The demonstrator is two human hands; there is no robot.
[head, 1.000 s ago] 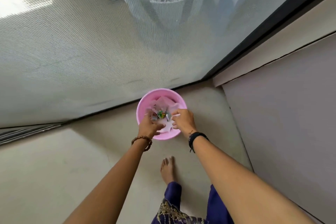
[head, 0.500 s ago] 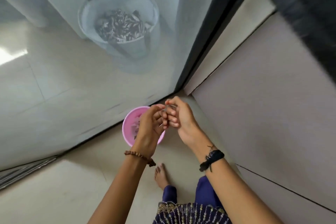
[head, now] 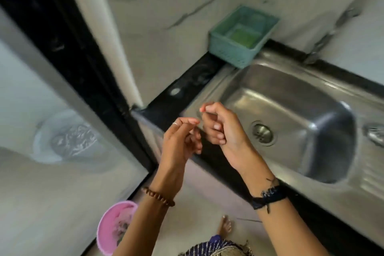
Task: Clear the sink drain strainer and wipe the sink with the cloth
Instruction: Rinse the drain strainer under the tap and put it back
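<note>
The steel sink (head: 291, 97) lies to the right, with its round drain strainer (head: 262, 132) in the basin floor. My left hand (head: 180, 141) and my right hand (head: 220, 129) are raised side by side over the sink's left front corner. Both have curled fingers with thumb against fingertips, and I see nothing in either. My right hand is just left of the drain and above it. No cloth is in sight.
A teal basket (head: 241, 37) with something green inside stands at the sink's back left corner. The tap (head: 332, 29) comes out of the wall behind. A pink bin (head: 116, 228) with scraps sits on the floor below left, beside a glass door (head: 62, 131).
My hands rose out of the pink bin and came up to the sink. The view swung from the floor up and right to the counter.
</note>
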